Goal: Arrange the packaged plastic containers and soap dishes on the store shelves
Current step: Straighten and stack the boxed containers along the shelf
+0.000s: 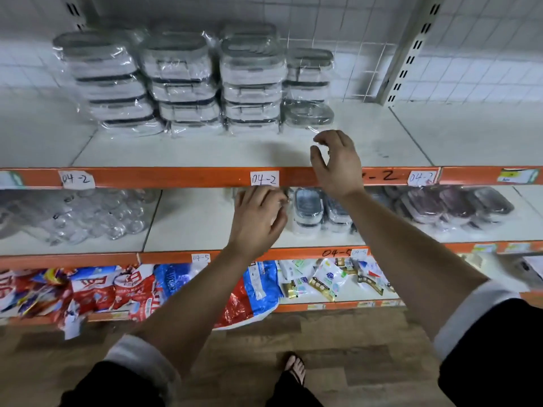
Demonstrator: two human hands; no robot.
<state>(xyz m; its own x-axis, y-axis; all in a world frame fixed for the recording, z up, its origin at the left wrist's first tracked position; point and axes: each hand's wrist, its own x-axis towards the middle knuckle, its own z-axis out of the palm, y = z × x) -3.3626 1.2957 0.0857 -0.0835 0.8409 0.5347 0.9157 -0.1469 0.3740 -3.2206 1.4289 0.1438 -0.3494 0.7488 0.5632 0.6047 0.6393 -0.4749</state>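
Plastic-wrapped containers [182, 80] stand stacked far back on the top shelf [205, 154]. Our right hand [338, 163] hovers just in front of them, fingers spread and loosely bent, holding nothing. Our left hand [258, 218] reaches over the middle shelf [191, 218] beside smaller packs [308, 210]; its fingers curl, but whether they pinch anything we cannot tell.

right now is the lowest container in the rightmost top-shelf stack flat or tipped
Tipped: the lowest container shows its oval lid to the camera; the containers above lie flat.
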